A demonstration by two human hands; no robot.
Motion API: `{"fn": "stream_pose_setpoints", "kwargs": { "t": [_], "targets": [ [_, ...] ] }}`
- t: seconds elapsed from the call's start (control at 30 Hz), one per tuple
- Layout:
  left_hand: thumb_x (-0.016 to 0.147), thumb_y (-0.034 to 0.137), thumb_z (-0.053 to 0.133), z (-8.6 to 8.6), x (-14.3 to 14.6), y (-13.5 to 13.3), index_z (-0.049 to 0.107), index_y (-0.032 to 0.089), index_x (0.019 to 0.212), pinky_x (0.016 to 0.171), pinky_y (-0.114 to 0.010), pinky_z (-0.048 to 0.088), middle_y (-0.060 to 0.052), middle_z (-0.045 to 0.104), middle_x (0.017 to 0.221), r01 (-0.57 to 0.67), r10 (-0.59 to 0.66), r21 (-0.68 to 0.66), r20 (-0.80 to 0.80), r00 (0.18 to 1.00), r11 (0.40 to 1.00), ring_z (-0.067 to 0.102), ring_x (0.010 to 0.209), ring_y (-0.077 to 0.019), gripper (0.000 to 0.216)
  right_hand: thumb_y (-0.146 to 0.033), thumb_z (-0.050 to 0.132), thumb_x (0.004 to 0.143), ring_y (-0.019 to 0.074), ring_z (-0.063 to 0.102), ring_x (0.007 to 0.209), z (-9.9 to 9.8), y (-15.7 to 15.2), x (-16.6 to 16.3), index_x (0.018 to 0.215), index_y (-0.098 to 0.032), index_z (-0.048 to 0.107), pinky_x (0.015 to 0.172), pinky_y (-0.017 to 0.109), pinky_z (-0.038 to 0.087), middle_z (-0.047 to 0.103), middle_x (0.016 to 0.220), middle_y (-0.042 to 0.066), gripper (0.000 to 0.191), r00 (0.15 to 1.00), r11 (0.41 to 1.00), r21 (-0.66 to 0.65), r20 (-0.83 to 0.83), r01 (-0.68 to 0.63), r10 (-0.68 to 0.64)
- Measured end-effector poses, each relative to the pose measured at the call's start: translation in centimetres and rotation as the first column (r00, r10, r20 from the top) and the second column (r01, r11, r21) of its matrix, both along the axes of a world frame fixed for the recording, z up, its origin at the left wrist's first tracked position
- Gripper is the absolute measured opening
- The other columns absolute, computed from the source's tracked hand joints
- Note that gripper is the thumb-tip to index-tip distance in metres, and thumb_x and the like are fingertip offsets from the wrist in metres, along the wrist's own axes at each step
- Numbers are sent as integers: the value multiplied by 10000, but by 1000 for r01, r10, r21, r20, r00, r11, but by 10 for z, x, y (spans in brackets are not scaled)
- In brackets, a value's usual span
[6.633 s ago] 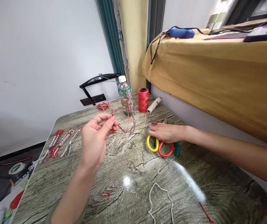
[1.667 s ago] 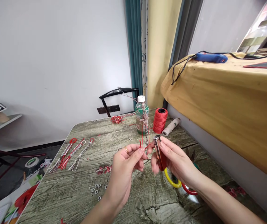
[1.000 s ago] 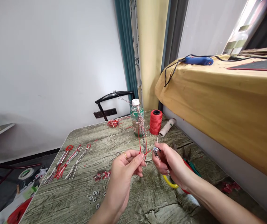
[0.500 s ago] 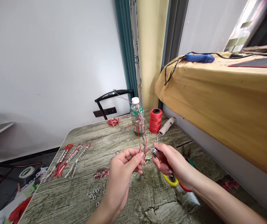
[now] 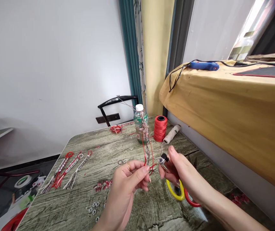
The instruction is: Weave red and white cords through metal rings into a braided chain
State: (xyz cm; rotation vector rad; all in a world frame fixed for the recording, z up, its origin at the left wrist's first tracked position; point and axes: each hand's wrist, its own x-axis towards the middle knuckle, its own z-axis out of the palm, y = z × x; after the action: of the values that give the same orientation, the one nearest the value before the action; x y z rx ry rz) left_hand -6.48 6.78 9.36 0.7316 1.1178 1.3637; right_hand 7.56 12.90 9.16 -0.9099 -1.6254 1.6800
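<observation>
My left hand (image 5: 127, 178) pinches the lower end of a red cord (image 5: 145, 154) that hangs with a braided red-and-silver strand (image 5: 147, 141) from a green water bottle (image 5: 139, 123). My right hand (image 5: 179, 170) is closed round a red lighter (image 5: 163, 159), its metal head held close to the cord's end beside my left fingertips. No flame shows. Both hands hover just above the wood-grain table (image 5: 79, 199).
Yellow- and red-handled scissors (image 5: 179, 192) lie under my right wrist. A red thread spool (image 5: 160, 128) and a white roll (image 5: 171, 134) stand behind. Finished braided pieces (image 5: 67, 165) lie left, small metal rings (image 5: 92, 207) near the front. A cloth-covered bench (image 5: 224, 102) is right.
My right hand left the scissors on the table, took up the red lighter and brought its head to the cord end held by my left hand. The view shifted slightly.
</observation>
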Motion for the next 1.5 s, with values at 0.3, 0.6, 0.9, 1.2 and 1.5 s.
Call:
{"fn": "stream_pose_setpoints", "kwargs": {
  "t": [0.3, 0.6, 0.9, 1.2, 1.5],
  "targets": [
    [637, 230, 688, 15, 6, -10, 585, 140, 562, 435, -165, 366, 12, 521, 497, -1, 8, -60, 116, 993, 998, 420, 448, -59, 156, -206, 693, 670, 98, 417, 606, 6, -6, 9, 856, -296, 670, 523, 231, 323, 445, 689, -18, 207, 968, 916, 361, -231, 175, -94],
    [626, 232, 699, 16, 8, -13, 607, 143, 559, 436, -169, 377, 4, 542, 489, 34, -26, -58, 129, 991, 998, 439, 440, -61, 144, -198, 697, 664, 101, 428, 564, 5, -7, 7, 703, -278, 707, 495, 243, 334, 455, 613, -15, 90, 956, 906, 373, -277, 198, -95],
    [646, 222, 692, 13, 6, -12, 620, 142, 574, 443, -159, 385, 4, 548, 500, 57, -48, -47, 158, 986, 997, 447, 455, -56, 130, -162, 702, 656, 106, 439, 594, 7, -2, 10, 790, -290, 703, 518, 252, 330, 473, 648, -16, 186, 973, 869, 478, -229, 130, -20],
    [650, 202, 680, 11, 6, -11, 605, 140, 565, 445, -164, 386, 5, 559, 489, 32, -31, -50, 22, 999, 998, 462, 452, -61, 128, -207, 696, 667, 97, 428, 609, 8, -2, 6, 799, -267, 698, 530, 237, 333, 457, 650, -24, 145, 961, 918, 339, -248, 203, -121],
    [657, 224, 674, 9, 7, -11, 630, 154, 708, 431, -156, 380, 30, 557, 446, 31, -34, -35, -79, 996, 999, 469, 418, -53, 97, -91, 682, 651, 53, 410, 544, 12, -7, 3, 647, -176, 668, 490, 191, 320, 478, 605, -43, 86, 981, 943, 312, -185, 119, -62]
  ]
}}
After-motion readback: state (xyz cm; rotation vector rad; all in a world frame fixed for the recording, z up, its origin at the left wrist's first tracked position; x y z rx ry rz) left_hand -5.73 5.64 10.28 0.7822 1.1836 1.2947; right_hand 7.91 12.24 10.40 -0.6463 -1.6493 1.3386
